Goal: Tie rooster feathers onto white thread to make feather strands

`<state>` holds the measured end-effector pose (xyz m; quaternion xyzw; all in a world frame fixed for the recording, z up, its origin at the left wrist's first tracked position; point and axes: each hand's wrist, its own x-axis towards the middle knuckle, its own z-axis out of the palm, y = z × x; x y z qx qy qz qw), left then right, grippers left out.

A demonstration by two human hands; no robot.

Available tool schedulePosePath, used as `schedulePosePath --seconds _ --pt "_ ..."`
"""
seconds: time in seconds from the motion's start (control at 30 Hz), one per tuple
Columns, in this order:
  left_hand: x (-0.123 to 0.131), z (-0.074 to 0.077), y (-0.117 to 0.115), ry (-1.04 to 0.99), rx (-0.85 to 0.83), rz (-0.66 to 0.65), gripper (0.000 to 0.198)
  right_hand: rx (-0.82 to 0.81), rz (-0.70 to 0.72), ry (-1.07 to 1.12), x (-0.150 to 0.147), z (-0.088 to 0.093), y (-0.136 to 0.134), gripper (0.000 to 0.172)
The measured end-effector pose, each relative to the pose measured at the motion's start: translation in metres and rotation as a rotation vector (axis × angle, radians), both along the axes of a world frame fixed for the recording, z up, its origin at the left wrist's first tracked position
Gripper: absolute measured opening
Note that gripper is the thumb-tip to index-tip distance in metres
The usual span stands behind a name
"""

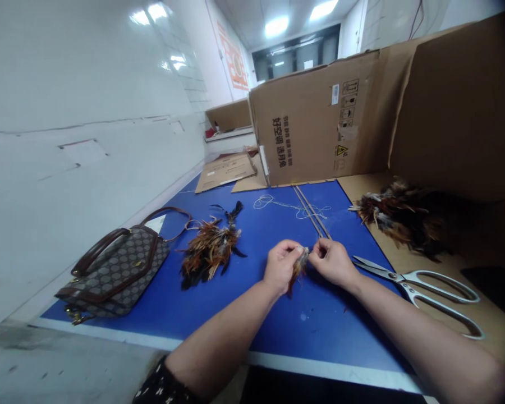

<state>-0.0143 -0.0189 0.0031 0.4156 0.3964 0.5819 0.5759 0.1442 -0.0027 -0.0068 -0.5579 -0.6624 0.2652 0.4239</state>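
My left hand [281, 265] is closed in a pinch on a small bunch of feathers [299, 271], brown and grey, with the tips hanging down. Close beside its pale upper end, my right hand [334, 262] is also pinched shut; its fingers hide whatever is between them. Two thin tan cords [309, 206] stretch from the foot of the cardboard down to my right hand; whether the fingers grip them I cannot tell. Large silver-handled scissors [398, 278] lie open to the right of that hand.
A pile of brown and black feathers [212, 247] lies left on the blue tabletop [252, 314], beside a patterned handbag [118, 269]. Loose pale thread [286, 205] curls behind my hands. More feathers [398, 216] rest on cardboard at right. A tall cardboard box [315, 123] stands behind.
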Motion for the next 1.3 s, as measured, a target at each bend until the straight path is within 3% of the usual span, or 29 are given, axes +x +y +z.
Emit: schedulePosePath --seconds 0.23,0.47,0.8,1.13,1.3 --pt "-0.007 -0.001 0.008 0.031 -0.101 0.107 0.037 0.055 0.116 0.062 0.006 0.007 -0.005 0.011" --pt "-0.011 0.003 0.010 -0.145 -0.138 0.000 0.039 0.041 0.160 0.031 0.004 0.005 -0.004 0.010" --pt "-0.012 0.012 0.004 -0.180 -0.129 -0.188 0.035 0.019 0.162 0.025 0.009 0.005 -0.003 0.010" --pt "-0.013 0.004 0.006 0.075 -0.097 -0.214 0.045 0.117 0.312 0.038 0.020 0.022 -0.006 0.017" --pt "-0.016 0.004 0.008 0.185 -0.041 -0.199 0.038 0.185 0.358 -0.027 0.021 0.027 -0.007 0.018"
